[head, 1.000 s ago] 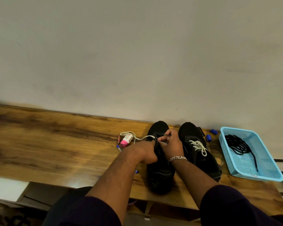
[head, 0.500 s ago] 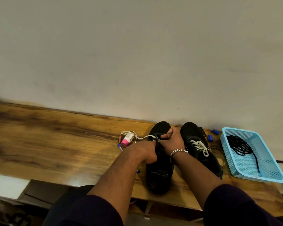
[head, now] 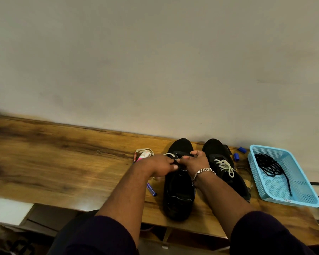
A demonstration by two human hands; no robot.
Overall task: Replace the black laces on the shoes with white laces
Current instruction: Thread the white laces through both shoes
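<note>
Two black shoes stand side by side on the wooden table [head: 63, 162], toes toward the wall. The right shoe [head: 226, 173] carries a tied white lace [head: 226, 166]. Both my hands work over the eyelets of the left shoe [head: 179, 192]. My left hand [head: 158, 165] pinches a loose white lace [head: 168, 154] that trails off to the left. My right hand [head: 194, 161], with a silver bracelet on its wrist, grips the shoe's upper near the eyelets. The lacing under my fingers is hidden.
A light blue basket [head: 300, 197] at the right holds coiled black laces [head: 271, 166]. A pink-and-white tube [head: 143, 155] and a blue pen [head: 151, 189] lie left of the shoes. Blue caps [head: 236, 156] sit behind the right shoe. The wall runs close behind.
My right hand has shifted slightly over the left shoe's eyelets and its raised thumb has come down. My left hand stays on the white lace.
</note>
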